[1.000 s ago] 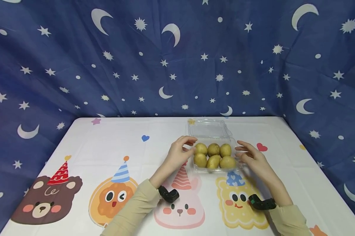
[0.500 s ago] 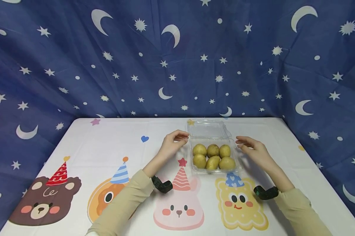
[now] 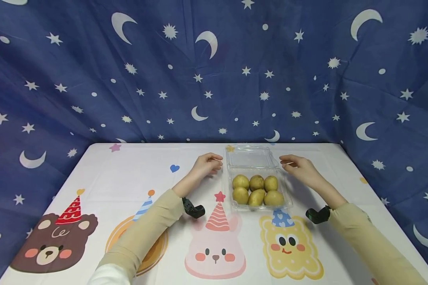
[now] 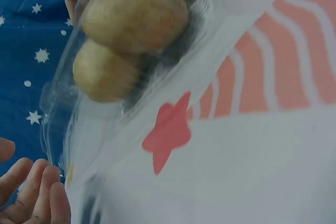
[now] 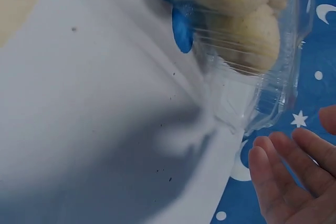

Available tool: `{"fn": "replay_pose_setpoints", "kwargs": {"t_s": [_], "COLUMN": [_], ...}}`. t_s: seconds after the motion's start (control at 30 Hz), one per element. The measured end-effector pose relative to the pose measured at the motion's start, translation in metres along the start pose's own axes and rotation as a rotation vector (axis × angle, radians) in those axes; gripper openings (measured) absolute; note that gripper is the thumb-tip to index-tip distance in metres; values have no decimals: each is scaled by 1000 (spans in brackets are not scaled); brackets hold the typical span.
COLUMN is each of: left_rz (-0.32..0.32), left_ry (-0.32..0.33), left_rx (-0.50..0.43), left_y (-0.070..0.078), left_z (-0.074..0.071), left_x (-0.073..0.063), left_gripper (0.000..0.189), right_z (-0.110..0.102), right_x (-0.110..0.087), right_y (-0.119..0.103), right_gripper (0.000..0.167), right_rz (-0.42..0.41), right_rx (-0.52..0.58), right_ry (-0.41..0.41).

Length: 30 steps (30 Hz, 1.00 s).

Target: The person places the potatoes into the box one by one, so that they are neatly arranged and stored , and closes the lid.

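Note:
A clear plastic clamshell box (image 3: 286, 194) stands on the table with its lid (image 3: 251, 157) laid back at the far side. Several yellow-brown potatoes (image 3: 256, 196) lie in two rows inside it. My left hand (image 3: 201, 167) hovers to the left of the lid hinge, fingers loosely bent and holding nothing. Across from it my right hand (image 3: 302, 170) is just right of the lid, its fingers pointing inward. The left wrist view has the left fingers (image 4: 39, 192) beside the box's edge. In the right wrist view, relaxed right fingers (image 5: 289, 166) are apart from the plastic.
A white tablecloth (image 3: 157, 154) with printed cartoon figures covers the table. Behind and at both sides hangs a blue curtain (image 3: 231, 59) with moons and stars. The table's far edge runs close behind the lid.
Both hands have moved away toward the far side, from beside the potatoes to beside the lid. The left hand has also drawn away leftward. The box and potatoes stay put.

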State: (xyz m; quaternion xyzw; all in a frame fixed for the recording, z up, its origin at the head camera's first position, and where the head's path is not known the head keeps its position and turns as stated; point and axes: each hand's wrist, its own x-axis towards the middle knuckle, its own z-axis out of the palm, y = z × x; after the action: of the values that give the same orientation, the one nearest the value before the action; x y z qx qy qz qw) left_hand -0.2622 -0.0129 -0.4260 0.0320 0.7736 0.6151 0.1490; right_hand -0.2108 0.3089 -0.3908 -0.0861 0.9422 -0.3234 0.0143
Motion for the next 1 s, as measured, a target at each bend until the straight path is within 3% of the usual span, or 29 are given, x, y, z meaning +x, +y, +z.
{"fn": "replay_pose_setpoints", "kwargs": {"t_s": [0.13,0.4,0.7,1.0], "left_rz": [-59,-119,-121,-121], "left_ry": [-11,-62,-88,-88], "left_rx": [22,41,-3,-24], "left_y": [-1,-2,-1,-1], "left_z": [-1,-1,5,9], "left_x": [9,24,35,35], "left_gripper": [30,34,34,32], "right_z": [2,6,4,8], "right_x": [11,29,44,48], "right_y": [1,2,7,14], "right_gripper": [40,47,50,51], "right_rz": [42,176,287,324], "right_rx": [-5,31,193,246], "right_ry": [-37,-123,-181,-214]}}
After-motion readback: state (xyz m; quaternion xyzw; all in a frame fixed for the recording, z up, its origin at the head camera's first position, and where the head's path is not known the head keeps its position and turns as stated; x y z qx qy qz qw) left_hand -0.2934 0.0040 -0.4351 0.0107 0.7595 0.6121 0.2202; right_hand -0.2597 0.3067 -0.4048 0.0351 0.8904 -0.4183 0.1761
